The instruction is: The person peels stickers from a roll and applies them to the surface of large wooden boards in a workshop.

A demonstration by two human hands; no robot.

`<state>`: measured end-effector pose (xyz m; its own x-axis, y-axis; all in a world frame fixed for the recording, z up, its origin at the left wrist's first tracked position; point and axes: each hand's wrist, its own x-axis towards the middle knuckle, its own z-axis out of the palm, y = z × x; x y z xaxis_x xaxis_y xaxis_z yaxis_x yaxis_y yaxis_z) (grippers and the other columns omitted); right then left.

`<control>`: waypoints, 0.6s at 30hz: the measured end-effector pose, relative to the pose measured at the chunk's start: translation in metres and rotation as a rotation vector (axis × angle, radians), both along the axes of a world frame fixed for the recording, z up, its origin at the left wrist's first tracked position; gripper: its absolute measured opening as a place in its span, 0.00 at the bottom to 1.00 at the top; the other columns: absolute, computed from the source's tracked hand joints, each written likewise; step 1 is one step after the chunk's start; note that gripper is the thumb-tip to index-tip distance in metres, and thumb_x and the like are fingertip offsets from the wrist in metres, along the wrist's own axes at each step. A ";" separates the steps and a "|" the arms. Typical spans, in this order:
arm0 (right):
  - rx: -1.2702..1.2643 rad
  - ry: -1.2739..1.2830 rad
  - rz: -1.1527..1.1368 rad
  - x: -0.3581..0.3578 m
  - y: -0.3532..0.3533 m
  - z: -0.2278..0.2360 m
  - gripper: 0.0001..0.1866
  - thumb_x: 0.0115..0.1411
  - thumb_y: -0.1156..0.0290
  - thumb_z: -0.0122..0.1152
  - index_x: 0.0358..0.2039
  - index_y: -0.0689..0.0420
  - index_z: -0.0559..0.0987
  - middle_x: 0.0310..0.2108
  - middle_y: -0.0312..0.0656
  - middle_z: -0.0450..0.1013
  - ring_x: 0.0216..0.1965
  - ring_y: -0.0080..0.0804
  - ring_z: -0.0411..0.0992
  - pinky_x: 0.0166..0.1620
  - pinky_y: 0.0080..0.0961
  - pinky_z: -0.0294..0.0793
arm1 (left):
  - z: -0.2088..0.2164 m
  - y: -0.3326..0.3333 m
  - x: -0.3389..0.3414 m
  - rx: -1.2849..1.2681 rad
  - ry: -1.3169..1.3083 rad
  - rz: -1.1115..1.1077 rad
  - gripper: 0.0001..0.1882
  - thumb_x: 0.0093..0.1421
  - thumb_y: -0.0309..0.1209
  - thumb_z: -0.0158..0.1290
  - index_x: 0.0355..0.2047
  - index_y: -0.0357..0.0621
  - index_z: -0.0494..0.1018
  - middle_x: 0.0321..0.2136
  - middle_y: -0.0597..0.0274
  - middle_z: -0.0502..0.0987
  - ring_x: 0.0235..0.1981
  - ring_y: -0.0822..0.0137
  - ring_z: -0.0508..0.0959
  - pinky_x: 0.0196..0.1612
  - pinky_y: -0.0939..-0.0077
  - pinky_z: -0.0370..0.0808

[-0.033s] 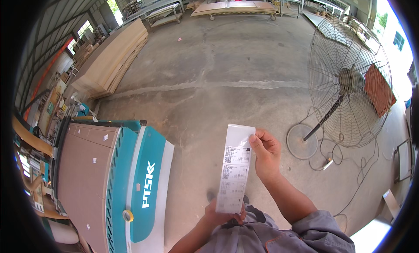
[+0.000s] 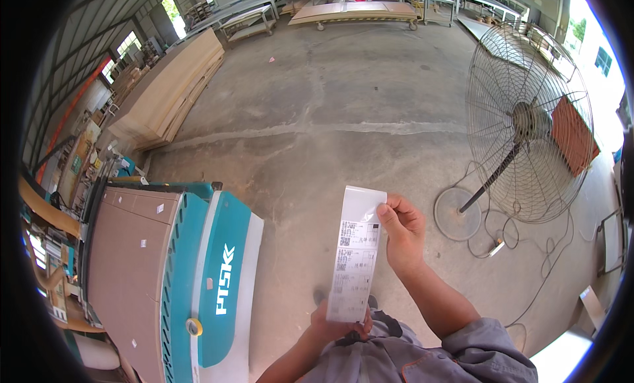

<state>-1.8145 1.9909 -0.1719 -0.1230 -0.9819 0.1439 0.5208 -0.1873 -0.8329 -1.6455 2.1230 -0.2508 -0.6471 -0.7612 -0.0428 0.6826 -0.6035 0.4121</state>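
Note:
A long strip of white printed labels (image 2: pixel 354 257) hangs upright in front of my body, its face covered with small print and square codes. My right hand (image 2: pixel 404 229) pinches its upper right edge between thumb and fingers. At the lower end, my left hand (image 2: pixel 328 325) is closed round the strip near my waist, with some of its fingers hidden behind the paper. The top section of the strip is blank and shiny.
To the left stands a teal and white machine (image 2: pixel 228 284) with brown boards (image 2: pixel 132 251) and a tape roll (image 2: pixel 193 327) on it. A large caged fan (image 2: pixel 522 122) stands right, its cable (image 2: pixel 548 270) on the floor. Stacked panels (image 2: pixel 172 85) lie beyond the machine.

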 end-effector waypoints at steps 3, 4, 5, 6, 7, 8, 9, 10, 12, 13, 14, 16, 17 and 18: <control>-0.008 -0.012 -0.016 -0.001 -0.001 0.003 0.03 0.64 0.78 0.57 0.37 0.60 0.79 0.32 0.31 0.76 0.32 0.14 0.72 0.36 0.15 0.71 | -0.002 0.000 -0.001 0.132 0.095 0.033 0.17 0.57 0.24 0.55 0.45 0.27 0.71 0.35 0.41 0.74 0.34 0.47 0.78 0.34 0.58 0.81; 0.002 -0.002 -0.019 -0.002 -0.002 0.005 0.03 0.64 0.78 0.57 0.37 0.60 0.79 0.32 0.31 0.76 0.32 0.15 0.72 0.37 0.15 0.71 | -0.003 0.001 -0.001 0.144 0.098 0.042 0.18 0.57 0.25 0.55 0.45 0.26 0.71 0.35 0.40 0.74 0.34 0.46 0.78 0.35 0.57 0.81; -0.005 -0.005 -0.022 -0.002 -0.003 0.006 0.04 0.64 0.78 0.57 0.37 0.60 0.79 0.32 0.31 0.76 0.33 0.15 0.72 0.37 0.15 0.71 | -0.005 0.001 -0.001 0.126 0.070 0.047 0.18 0.57 0.26 0.55 0.46 0.26 0.70 0.35 0.40 0.74 0.34 0.46 0.78 0.35 0.57 0.81; -0.012 -0.008 -0.026 -0.003 -0.003 0.007 0.04 0.64 0.78 0.57 0.37 0.60 0.79 0.32 0.31 0.76 0.33 0.15 0.72 0.37 0.15 0.71 | -0.006 0.002 -0.001 0.070 0.025 0.052 0.19 0.58 0.28 0.54 0.47 0.26 0.70 0.36 0.40 0.74 0.34 0.46 0.78 0.36 0.57 0.80; -0.020 -0.021 -0.026 -0.004 -0.004 0.008 0.04 0.64 0.78 0.57 0.37 0.60 0.79 0.32 0.31 0.76 0.33 0.15 0.72 0.38 0.15 0.71 | -0.007 0.003 -0.001 0.071 0.042 0.067 0.21 0.58 0.30 0.53 0.47 0.26 0.70 0.36 0.39 0.74 0.34 0.46 0.78 0.37 0.57 0.80; -0.027 -0.033 -0.026 -0.005 -0.004 0.009 0.04 0.64 0.78 0.57 0.37 0.60 0.79 0.32 0.31 0.76 0.33 0.15 0.72 0.38 0.15 0.71 | -0.009 0.004 -0.001 0.034 0.043 0.081 0.22 0.58 0.33 0.53 0.48 0.26 0.70 0.36 0.39 0.74 0.34 0.45 0.78 0.37 0.57 0.80; -0.043 -0.054 -0.027 -0.006 -0.005 0.010 0.04 0.64 0.78 0.57 0.37 0.60 0.79 0.33 0.31 0.76 0.34 0.15 0.72 0.38 0.15 0.71 | -0.011 0.005 -0.001 0.000 0.038 0.087 0.24 0.59 0.35 0.52 0.48 0.26 0.69 0.35 0.38 0.74 0.34 0.45 0.78 0.38 0.57 0.80; -0.037 -0.044 -0.026 -0.006 -0.005 0.010 0.04 0.64 0.78 0.57 0.37 0.60 0.79 0.33 0.31 0.76 0.34 0.15 0.72 0.38 0.15 0.70 | -0.012 0.006 -0.001 0.015 0.053 0.084 0.25 0.59 0.38 0.51 0.48 0.26 0.69 0.36 0.38 0.74 0.35 0.45 0.78 0.38 0.58 0.80; -0.059 -0.054 -0.023 -0.008 -0.006 0.012 0.04 0.63 0.78 0.57 0.37 0.60 0.80 0.33 0.31 0.76 0.34 0.15 0.72 0.39 0.15 0.70 | -0.016 0.007 0.002 0.043 0.059 0.061 0.28 0.58 0.42 0.51 0.49 0.26 0.69 0.36 0.38 0.75 0.36 0.46 0.78 0.40 0.58 0.80; -0.041 -0.042 -0.038 -0.009 -0.007 0.013 0.04 0.63 0.78 0.57 0.37 0.60 0.80 0.33 0.31 0.76 0.34 0.15 0.72 0.39 0.15 0.70 | -0.018 0.007 0.004 0.033 0.029 0.079 0.28 0.58 0.42 0.50 0.48 0.26 0.70 0.36 0.39 0.75 0.37 0.46 0.78 0.41 0.58 0.80; -0.044 -0.041 -0.049 -0.010 -0.008 0.014 0.04 0.63 0.78 0.57 0.37 0.61 0.80 0.34 0.31 0.76 0.35 0.15 0.71 0.39 0.15 0.70 | -0.020 0.008 0.005 0.014 -0.010 0.095 0.28 0.58 0.43 0.50 0.47 0.26 0.71 0.36 0.39 0.75 0.38 0.46 0.78 0.42 0.58 0.80; -0.059 -0.033 -0.069 -0.011 -0.010 0.015 0.04 0.63 0.78 0.57 0.37 0.61 0.80 0.34 0.31 0.76 0.35 0.15 0.71 0.40 0.15 0.69 | -0.025 0.009 0.009 -0.011 -0.066 0.103 0.28 0.59 0.44 0.50 0.45 0.26 0.72 0.36 0.39 0.75 0.39 0.46 0.77 0.43 0.57 0.79; -0.071 -0.027 -0.077 -0.012 -0.012 0.016 0.04 0.63 0.78 0.58 0.37 0.61 0.80 0.34 0.31 0.76 0.35 0.15 0.71 0.40 0.16 0.69 | -0.028 0.008 0.010 -0.016 -0.084 0.093 0.27 0.59 0.44 0.50 0.43 0.26 0.73 0.36 0.39 0.75 0.40 0.46 0.77 0.44 0.57 0.79; -0.096 -0.033 -0.089 -0.013 -0.013 0.017 0.04 0.63 0.78 0.58 0.37 0.61 0.80 0.34 0.31 0.76 0.35 0.15 0.71 0.40 0.16 0.69 | -0.030 0.009 0.011 -0.053 -0.126 0.103 0.26 0.59 0.43 0.49 0.43 0.25 0.73 0.35 0.39 0.75 0.39 0.46 0.77 0.43 0.57 0.79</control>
